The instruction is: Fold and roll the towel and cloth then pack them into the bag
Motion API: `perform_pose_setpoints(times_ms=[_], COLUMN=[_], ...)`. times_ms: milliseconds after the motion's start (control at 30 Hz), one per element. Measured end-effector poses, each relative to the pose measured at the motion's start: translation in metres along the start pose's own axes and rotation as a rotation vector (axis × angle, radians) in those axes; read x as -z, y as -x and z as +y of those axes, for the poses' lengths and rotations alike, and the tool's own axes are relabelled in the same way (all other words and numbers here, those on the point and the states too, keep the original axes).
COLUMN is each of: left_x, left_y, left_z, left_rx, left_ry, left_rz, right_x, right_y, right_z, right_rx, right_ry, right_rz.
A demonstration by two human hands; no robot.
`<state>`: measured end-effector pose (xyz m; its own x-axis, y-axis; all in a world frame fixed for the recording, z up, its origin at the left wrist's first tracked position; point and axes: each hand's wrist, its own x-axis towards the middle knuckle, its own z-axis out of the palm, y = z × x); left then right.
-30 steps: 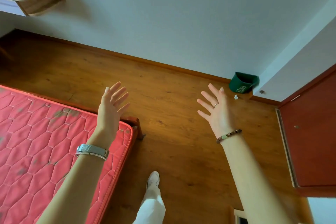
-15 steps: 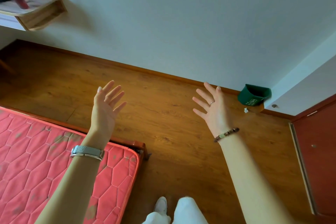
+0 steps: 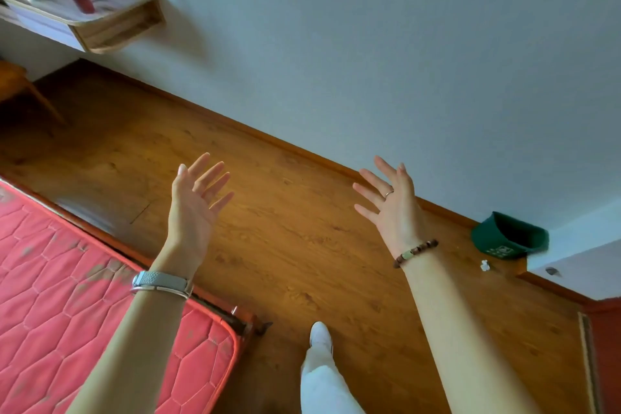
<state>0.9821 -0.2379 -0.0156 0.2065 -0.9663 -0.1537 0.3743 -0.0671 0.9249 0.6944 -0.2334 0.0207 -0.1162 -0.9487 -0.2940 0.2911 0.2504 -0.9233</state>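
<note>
Both hands, left hand [image 3: 193,208] and right hand [image 3: 393,208], hover over the wooden floor [image 3: 302,245] beside the red mattress [image 3: 67,296], each grip released, fingers spread, grasping nothing

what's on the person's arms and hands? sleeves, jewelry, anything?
No sleeves in view: both forearms bare. Left hand has a silver mesh-band watch at the wrist. Right hand wears a thin ring on one finger and a brown beaded bracelet with one pale green bead.
</note>
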Motion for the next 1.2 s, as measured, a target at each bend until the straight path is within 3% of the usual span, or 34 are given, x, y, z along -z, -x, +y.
perform_pose_setpoints(times_ms=[433,733,1200], left_x=[-0.048,-0.02,0.03], left_y=[-0.095,-0.13,-0.23], left_z=[-0.003,0.001,0.03], left_rx=[-0.062,-0.105,-0.206], left_ry=[0.096,0.144,0.206], left_rz=[0.267,0.457,0.582], right_x=[-0.033,-0.085,-0.199], right_y=[-0.178,-0.243,-0.339], right_z=[-0.05,-0.046,-0.052], right_rx=[-0.094,-0.137,-0.129], right_ry=[0.105,0.159,0.27], right_rz=[-0.28,-0.442,-0.566])
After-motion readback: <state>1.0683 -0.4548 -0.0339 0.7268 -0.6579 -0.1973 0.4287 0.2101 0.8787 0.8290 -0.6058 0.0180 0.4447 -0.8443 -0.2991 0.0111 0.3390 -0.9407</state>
